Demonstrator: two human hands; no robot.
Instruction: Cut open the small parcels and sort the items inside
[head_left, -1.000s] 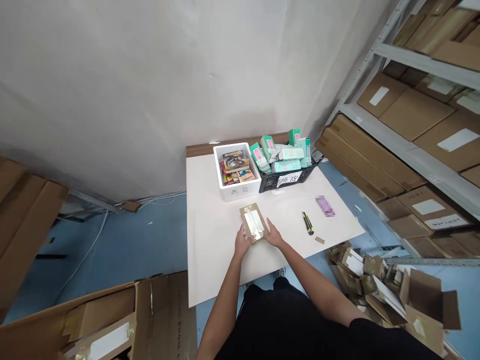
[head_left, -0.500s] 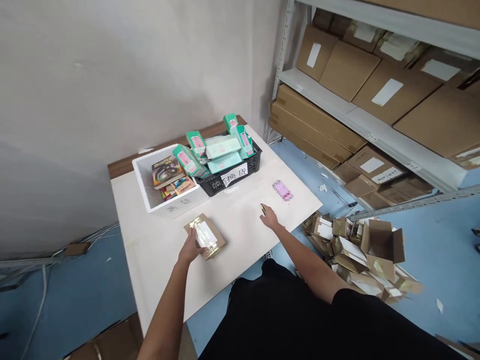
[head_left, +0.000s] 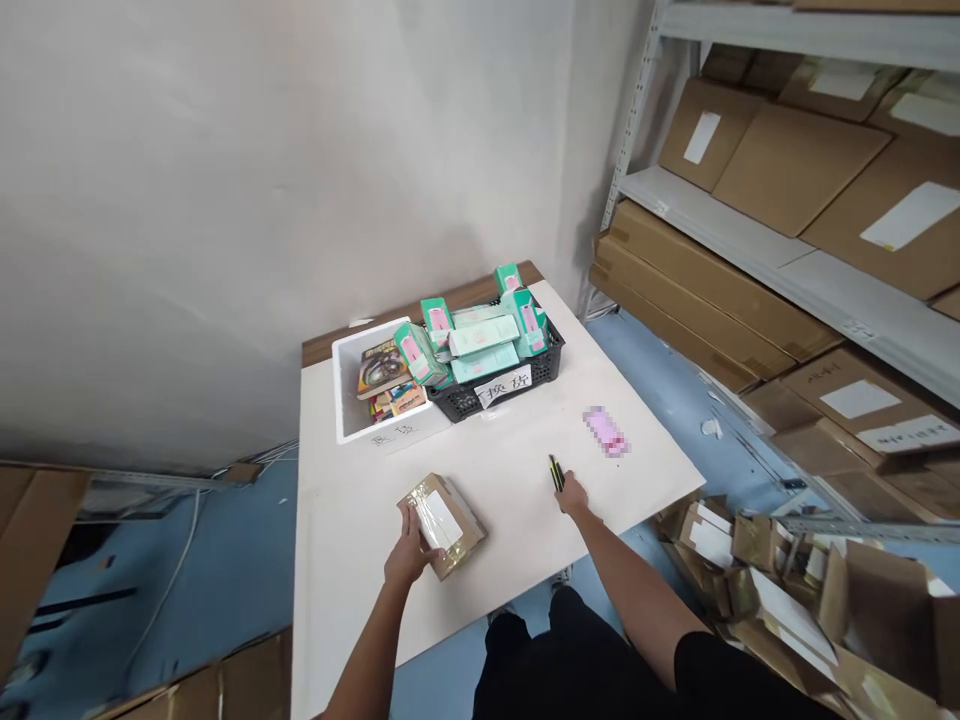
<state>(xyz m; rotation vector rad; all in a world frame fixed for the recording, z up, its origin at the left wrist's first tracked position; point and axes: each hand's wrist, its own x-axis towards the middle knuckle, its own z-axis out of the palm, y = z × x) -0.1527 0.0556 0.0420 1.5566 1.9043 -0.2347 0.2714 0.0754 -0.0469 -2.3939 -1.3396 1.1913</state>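
A small brown cardboard parcel [head_left: 447, 519] with a white label and clear tape lies on the white table [head_left: 352, 590]. My left hand [head_left: 407, 551] rests against its near left edge, fingers curled on the box. My right hand [head_left: 572, 494] is out to the right, fingers closed around the near end of a black and yellow utility knife [head_left: 555, 470], which lies on the table.
A white foam bin [head_left: 346, 405] of booklets and a black crate [head_left: 536, 368] of teal boxes stand at the table's far edge. A pink blurred item [head_left: 605, 432] lies right of the knife. Shelves with cartons [head_left: 787, 170] stand at right; opened boxes [head_left: 780, 570] litter the floor.
My right hand left the parcel and reached right to the knife, closing on it. My left hand stayed on the parcel. The camera view swung to the right and back.
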